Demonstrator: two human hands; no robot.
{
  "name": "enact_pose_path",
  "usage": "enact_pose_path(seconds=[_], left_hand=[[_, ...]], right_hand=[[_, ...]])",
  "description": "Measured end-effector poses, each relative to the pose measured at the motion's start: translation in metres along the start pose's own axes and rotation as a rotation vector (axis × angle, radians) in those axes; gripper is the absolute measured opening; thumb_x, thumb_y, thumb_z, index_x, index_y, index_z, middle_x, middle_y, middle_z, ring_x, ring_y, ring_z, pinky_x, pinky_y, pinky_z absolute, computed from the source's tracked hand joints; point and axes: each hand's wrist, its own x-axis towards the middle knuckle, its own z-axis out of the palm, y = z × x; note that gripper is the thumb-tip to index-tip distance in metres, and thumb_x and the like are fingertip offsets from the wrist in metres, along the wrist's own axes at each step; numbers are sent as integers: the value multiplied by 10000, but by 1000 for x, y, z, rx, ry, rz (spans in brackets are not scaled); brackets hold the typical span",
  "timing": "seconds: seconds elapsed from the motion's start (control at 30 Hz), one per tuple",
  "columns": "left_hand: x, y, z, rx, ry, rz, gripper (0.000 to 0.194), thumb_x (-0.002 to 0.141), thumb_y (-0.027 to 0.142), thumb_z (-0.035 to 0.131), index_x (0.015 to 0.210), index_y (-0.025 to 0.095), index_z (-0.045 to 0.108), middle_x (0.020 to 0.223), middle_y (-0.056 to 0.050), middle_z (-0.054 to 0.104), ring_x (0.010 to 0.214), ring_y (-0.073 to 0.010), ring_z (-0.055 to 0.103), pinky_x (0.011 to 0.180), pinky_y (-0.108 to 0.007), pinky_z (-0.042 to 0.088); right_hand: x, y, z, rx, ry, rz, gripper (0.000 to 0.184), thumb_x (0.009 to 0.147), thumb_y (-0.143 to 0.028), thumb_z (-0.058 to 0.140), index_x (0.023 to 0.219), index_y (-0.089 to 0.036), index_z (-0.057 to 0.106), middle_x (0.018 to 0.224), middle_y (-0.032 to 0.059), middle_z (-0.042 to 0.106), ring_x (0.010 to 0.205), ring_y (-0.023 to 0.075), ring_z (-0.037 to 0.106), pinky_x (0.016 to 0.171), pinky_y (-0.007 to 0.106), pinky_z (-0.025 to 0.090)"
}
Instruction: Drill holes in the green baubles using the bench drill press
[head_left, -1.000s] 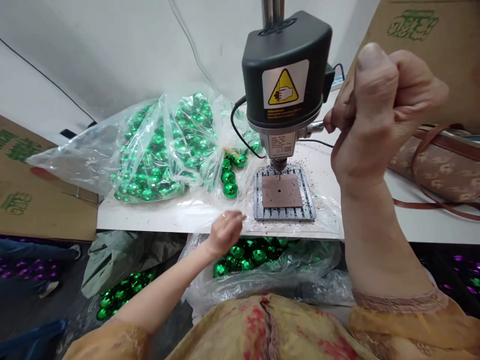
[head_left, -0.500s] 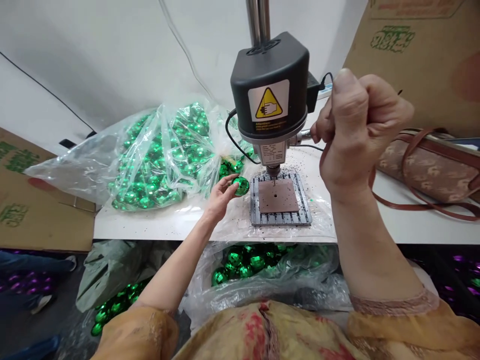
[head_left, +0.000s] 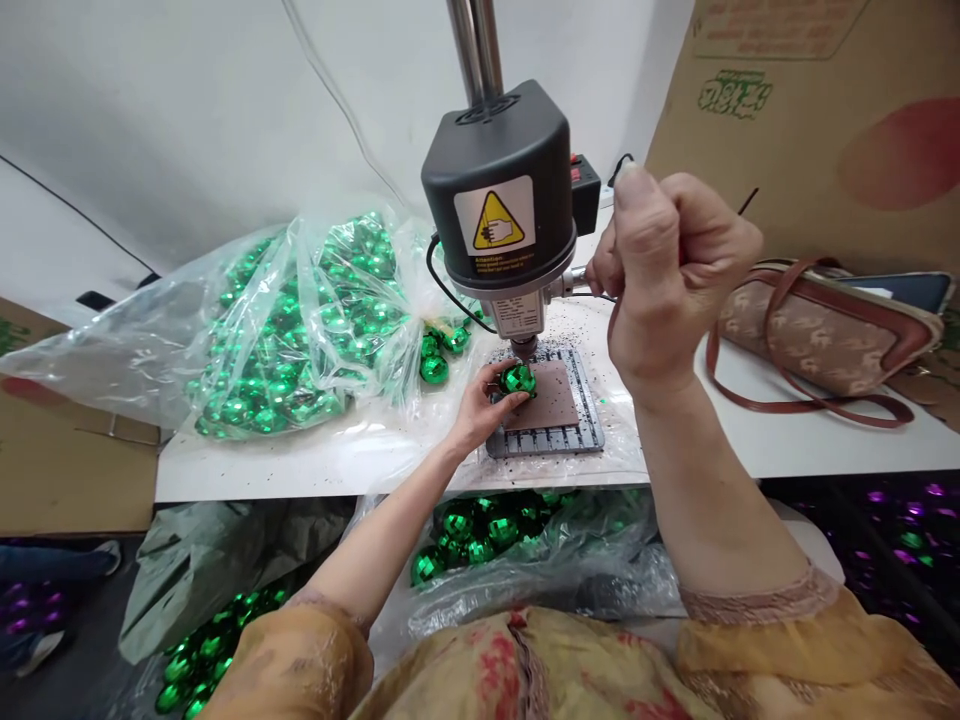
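Note:
Between the thumb and fingers of my left hand (head_left: 480, 408) is a shiny green faceted ball (head_left: 518, 380). It is over the brown board (head_left: 553, 400) on the slotted metal base (head_left: 589, 437), just under the chuck (head_left: 525, 346) of a small drill press (head_left: 499, 185). The ball and my fingers hide the board's hole, and the bit's tip cannot be made out. My right hand (head_left: 667, 270) is closed around the feed handle (head_left: 576, 279) at the machine's right side; most of the handle is hidden in the fist.
A clear bag (head_left: 292, 330) full of green balls leans by the wall, with a few loose balls (head_left: 434, 368) beside it. More green balls (head_left: 480, 530) lie in plastic below the table edge. A patterned handbag (head_left: 817, 325) and a carton (head_left: 795, 130) stand right. Someone's shoe (head_left: 45, 650) shows at lower left.
My left hand has carried the green ball rightward from beside the base to under the chuck. My right hand keeps its hold on the handle. The whole view has shifted slightly.

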Motion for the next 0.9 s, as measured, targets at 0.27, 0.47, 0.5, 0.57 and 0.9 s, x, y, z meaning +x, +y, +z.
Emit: enact_pose_path(seconds=[0.27,0.47,0.5,0.57,0.9], left_hand=[[-4,-2,8,221,66,120,557,753,347,820,1247,204,608,1208,-100,661,1102,-251,630,974,-412,508],[-14,3,18,137,57,83,535,816,414,776,1275,211,589,1249,-103,657,1174,-272,622,1037,-435,487],[-14,3,20,110,63,76,511,834,438,758,1262,212,595,1243,-102,661,1173,-270,625,1037,-435,488],[-14,4,24,57,85,72,509,835,468,758,1242,211,595,1236,-102,667,1171,-269,631,1036,-435,494],[-11,-2,30,-58,74,47,582,768,521,814,1196,200,583,1197,-102,671,1143,-253,644,1034,-421,500]], right_hand=[[-2,4,0,-93,4,17,513,973,-508,471,626,-207,242,600,-39,209,501,35,379,508,218,335],[-2,4,-1,-87,-6,6,505,979,-495,466,634,-210,233,606,-40,209,511,36,369,524,227,356],[-2,4,-1,-89,-8,5,506,980,-499,461,636,-210,229,607,-40,207,510,35,367,522,226,355],[-2,5,-1,-72,-12,8,509,977,-502,469,636,-209,230,607,-40,209,508,32,366,520,225,358],[-3,7,1,30,42,-40,529,950,-415,554,585,-198,239,545,-47,207,440,39,294,463,253,262]])
